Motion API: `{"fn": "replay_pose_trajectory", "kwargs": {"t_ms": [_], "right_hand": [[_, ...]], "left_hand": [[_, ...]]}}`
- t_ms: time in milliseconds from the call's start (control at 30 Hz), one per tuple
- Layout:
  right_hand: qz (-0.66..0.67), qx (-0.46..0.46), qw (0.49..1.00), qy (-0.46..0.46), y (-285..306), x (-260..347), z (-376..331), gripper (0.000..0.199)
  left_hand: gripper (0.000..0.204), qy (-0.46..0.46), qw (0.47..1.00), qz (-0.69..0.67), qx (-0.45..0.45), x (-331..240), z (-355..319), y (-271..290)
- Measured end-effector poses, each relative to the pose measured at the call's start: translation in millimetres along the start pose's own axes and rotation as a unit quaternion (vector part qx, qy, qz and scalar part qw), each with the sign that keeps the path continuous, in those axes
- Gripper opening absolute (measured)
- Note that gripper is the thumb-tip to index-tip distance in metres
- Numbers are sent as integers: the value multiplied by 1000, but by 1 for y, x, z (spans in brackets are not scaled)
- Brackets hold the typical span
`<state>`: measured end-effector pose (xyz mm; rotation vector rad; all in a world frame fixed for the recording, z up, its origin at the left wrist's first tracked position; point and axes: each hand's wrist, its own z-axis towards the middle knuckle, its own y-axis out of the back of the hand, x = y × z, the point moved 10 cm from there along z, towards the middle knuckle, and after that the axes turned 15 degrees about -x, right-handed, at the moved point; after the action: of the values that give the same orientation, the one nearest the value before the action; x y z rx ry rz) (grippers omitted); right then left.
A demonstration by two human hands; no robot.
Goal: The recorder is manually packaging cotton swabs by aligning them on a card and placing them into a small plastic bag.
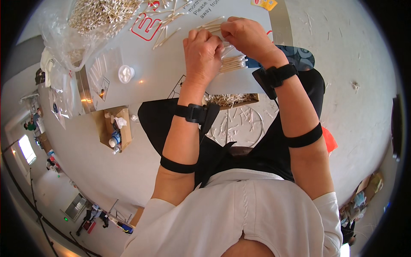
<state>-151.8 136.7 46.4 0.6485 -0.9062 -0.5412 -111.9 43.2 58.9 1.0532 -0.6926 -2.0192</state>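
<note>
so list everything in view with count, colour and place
Table: one, grey, top centre
Swab pile: one, white-tipped, in clear bag, upper left
Loose swabs: many, white-tipped, on table
Swab bundle: one, white-tipped, table's right side
Tub: one, white, table's left
Packet: one, yellow and red, top edge
Open boxes: two, brown, below table edge
Floor: one, grey, around table
Background clutter: uncountable, mixed, far left, lower right
Shirt: one, white, lower centre
Legwear: one, black, mid-picture
Straps: four, black, on both arms
Left hand and right hand: two, bare, at swabs
</note>
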Motion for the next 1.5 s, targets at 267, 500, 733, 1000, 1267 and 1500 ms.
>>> {"fn": "replay_pose_trajectory", "kwargs": {"t_ms": [267,500,733,1000,1267,1500], "right_hand": [[83,23,996,-28,7,-2,-12,4],[67,64,995,29,-7,10,-17,1],[268,-179,925,-200,41,-24,-37,13],[400,-306,797,-333,36,-14,-87,21],[443,-337,753,-351,27,-17,-97,35],[460,-310,744,-372,15,-8,-92,37]], "left_hand": [[15,25,999,-21,20,-8,-12,2],[15,16,999,-36,-10,-9,-17,6],[58,8,1000,20,10,-28,-40,19],[66,-33,994,49,89,-32,-50,-15],[50,278,889,-324,-168,14,-48,14],[47,302,836,-426,-169,18,-43,-5]]}}
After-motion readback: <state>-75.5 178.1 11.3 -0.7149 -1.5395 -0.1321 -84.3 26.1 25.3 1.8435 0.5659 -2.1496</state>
